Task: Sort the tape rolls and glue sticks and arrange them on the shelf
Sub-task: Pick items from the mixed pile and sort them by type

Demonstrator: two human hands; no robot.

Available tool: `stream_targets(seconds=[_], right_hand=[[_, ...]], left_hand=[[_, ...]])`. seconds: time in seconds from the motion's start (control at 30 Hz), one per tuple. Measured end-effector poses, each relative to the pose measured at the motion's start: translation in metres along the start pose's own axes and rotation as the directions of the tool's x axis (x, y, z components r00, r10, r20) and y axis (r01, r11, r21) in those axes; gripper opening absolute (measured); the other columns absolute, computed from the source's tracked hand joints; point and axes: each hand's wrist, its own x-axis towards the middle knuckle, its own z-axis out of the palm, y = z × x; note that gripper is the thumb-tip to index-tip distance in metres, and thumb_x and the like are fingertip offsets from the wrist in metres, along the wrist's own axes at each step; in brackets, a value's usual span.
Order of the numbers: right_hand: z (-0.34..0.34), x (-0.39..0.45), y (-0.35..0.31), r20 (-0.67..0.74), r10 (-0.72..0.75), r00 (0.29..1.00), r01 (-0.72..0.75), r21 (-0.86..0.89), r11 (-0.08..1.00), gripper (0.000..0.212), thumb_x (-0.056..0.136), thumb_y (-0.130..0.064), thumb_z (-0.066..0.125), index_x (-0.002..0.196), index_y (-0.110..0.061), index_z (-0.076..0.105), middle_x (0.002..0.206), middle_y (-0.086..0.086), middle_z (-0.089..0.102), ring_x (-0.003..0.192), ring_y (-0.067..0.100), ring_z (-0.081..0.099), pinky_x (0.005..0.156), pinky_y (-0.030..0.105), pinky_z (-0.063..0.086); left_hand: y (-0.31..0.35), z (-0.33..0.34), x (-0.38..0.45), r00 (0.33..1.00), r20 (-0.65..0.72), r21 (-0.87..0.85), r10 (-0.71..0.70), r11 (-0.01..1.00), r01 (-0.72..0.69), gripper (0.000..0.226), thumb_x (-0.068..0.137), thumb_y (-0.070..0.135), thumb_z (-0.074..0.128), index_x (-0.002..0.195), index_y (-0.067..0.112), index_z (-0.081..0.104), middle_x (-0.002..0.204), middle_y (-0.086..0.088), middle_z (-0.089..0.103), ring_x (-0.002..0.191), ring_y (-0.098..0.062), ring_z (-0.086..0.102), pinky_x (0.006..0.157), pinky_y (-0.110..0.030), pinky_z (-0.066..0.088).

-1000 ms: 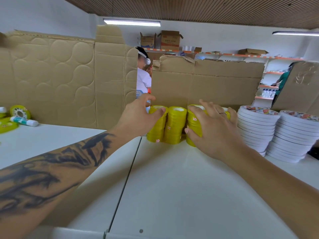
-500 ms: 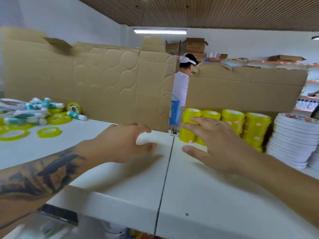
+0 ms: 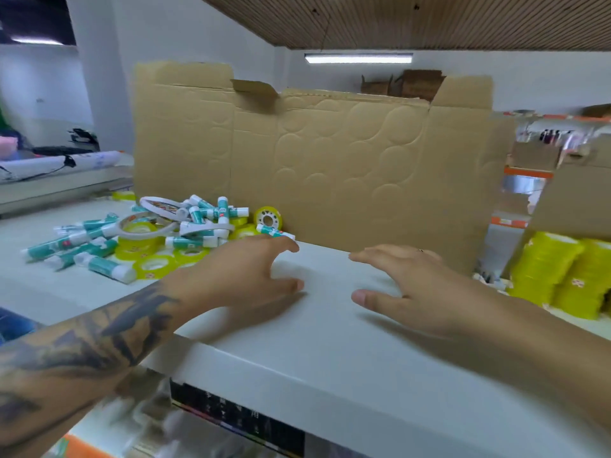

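Note:
A loose pile of teal-and-white glue sticks [image 3: 185, 241] lies on the white shelf top [image 3: 330, 338] at the left, mixed with yellow tape rolls [image 3: 155, 266] and thin white tape rings [image 3: 162, 206]. One yellow roll [image 3: 268, 219] stands on edge against the cardboard. Stacks of yellow tape rolls [image 3: 558, 276] stand at the far right. My left hand [image 3: 241, 279] hovers over the shelf just right of the pile, fingers relaxed, holding nothing. My right hand [image 3: 410, 285] hangs beside it, fingers spread, also holding nothing.
A tall flattened cardboard sheet [image 3: 330, 153] stands along the back of the shelf. More cardboard [image 3: 575, 203] leans at the right, above the yellow stacks. A lower shelf with blurred goods [image 3: 132, 424] shows below the front edge. A paper roll [image 3: 59, 163] lies far left.
Both hands have left the yellow tape stacks and moved left along the shelf. The view has swung left, bringing the pile of glue sticks and tape rolls closer.

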Motion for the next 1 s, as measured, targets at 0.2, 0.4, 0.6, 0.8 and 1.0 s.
stream_targets(seconds=[0.2, 0.4, 0.6, 0.8, 1.0], right_hand=[[0.019, 0.033, -0.04, 0.056, 0.089, 0.994, -0.091, 0.022, 0.996, 0.063, 0.092, -0.077, 0.036, 0.149, -0.052, 0.025, 0.155, -0.03, 0.027, 0.147, 0.006, 0.021, 0.117, 0.029, 0.021], [0.033, 0.04, -0.049, 0.068, 0.15, 0.986, -0.154, 0.053, 0.987, 0.061, 0.091, -0.079, 0.036, 0.146, -0.053, 0.029, 0.154, -0.032, 0.028, 0.146, 0.005, 0.024, 0.119, 0.032, 0.023], [0.035, 0.038, -0.044, 0.008, 0.17, 0.985, -0.171, 0.056, 0.984, 0.055, 0.092, -0.075, 0.039, 0.141, -0.05, 0.039, 0.148, -0.031, 0.035, 0.141, 0.001, 0.028, 0.118, 0.029, 0.025], [0.027, 0.024, -0.038, -0.095, 0.106, 0.99, -0.092, 0.135, 0.986, 0.054, 0.088, -0.079, 0.04, 0.135, -0.051, 0.044, 0.136, -0.031, 0.046, 0.127, 0.006, 0.046, 0.107, 0.035, 0.041], [0.007, -0.016, -0.021, -0.277, 0.087, 0.957, 0.006, 0.317, 0.949, 0.041, 0.088, -0.059, 0.064, 0.124, -0.039, 0.062, 0.116, -0.023, 0.064, 0.111, -0.003, 0.055, 0.085, 0.009, 0.04]], left_hand=[[-0.059, -0.011, 0.016, 0.99, 0.118, -0.055, 0.075, 0.996, -0.069, 0.066, 0.081, 0.071, 0.066, 0.14, 0.052, 0.042, 0.136, 0.019, 0.055, 0.12, -0.012, 0.053, 0.103, -0.03, 0.044], [-0.077, -0.006, 0.026, 0.985, 0.117, -0.084, 0.124, 0.99, -0.115, 0.067, 0.081, 0.066, 0.068, 0.14, 0.049, 0.042, 0.119, 0.019, 0.057, 0.108, -0.009, 0.056, 0.096, -0.028, 0.046], [-0.073, -0.001, 0.025, 0.982, 0.053, -0.195, 0.18, 0.967, -0.166, 0.056, 0.082, 0.052, 0.075, 0.132, 0.051, 0.048, 0.113, 0.022, 0.06, 0.095, -0.002, 0.059, 0.084, -0.025, 0.048], [-0.042, -0.01, 0.018, 0.969, 0.03, -0.373, 0.245, 0.902, -0.216, 0.066, 0.079, 0.044, 0.083, 0.133, 0.054, 0.048, 0.12, 0.022, 0.059, 0.095, 0.002, 0.064, 0.086, -0.027, 0.056], [0.026, -0.014, 0.015, 0.93, 0.004, -0.712, 0.368, 0.654, -0.256, 0.081, 0.073, 0.016, 0.091, 0.132, 0.054, 0.052, 0.135, 0.009, 0.058, 0.105, -0.014, 0.07, 0.094, -0.043, 0.059]])
